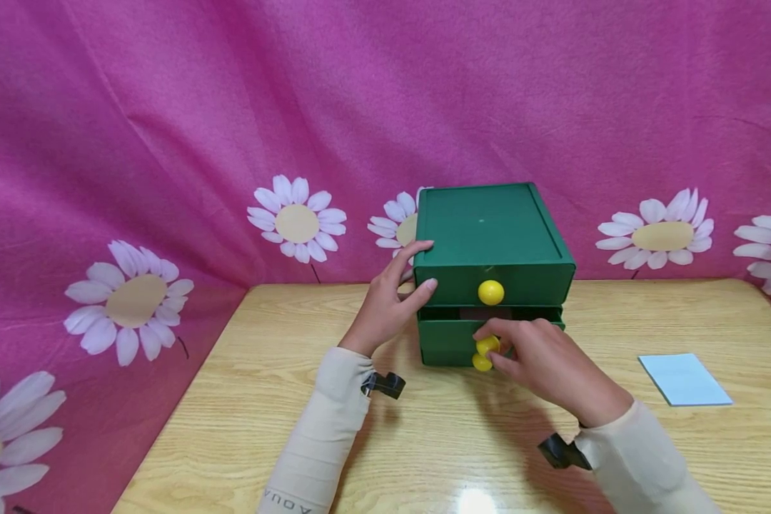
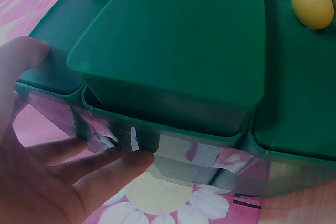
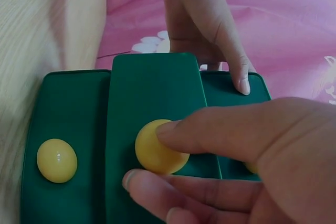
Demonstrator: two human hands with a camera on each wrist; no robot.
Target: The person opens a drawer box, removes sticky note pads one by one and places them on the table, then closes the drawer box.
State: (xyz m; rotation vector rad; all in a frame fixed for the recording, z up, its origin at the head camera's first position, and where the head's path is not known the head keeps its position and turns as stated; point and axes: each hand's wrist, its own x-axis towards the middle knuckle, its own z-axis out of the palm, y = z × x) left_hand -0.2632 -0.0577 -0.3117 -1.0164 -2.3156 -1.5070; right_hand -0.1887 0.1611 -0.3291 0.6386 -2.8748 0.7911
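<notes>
A green drawer cabinet has three drawers with round yellow knobs. Its middle drawer stands partly pulled out, past the top drawer and the bottom drawer. My right hand pinches the middle knob between thumb and fingers. On the cabinet's left, my left hand rests against it. Its thumb presses the top drawer's front while the other fingers lie extended along the side wall. In the head view, the middle drawer's inside shows only as a dark gap.
A light blue square pad lies on the wooden table, right of the cabinet. Behind the table hangs a pink cloth with large white flowers, and it also covers the left side.
</notes>
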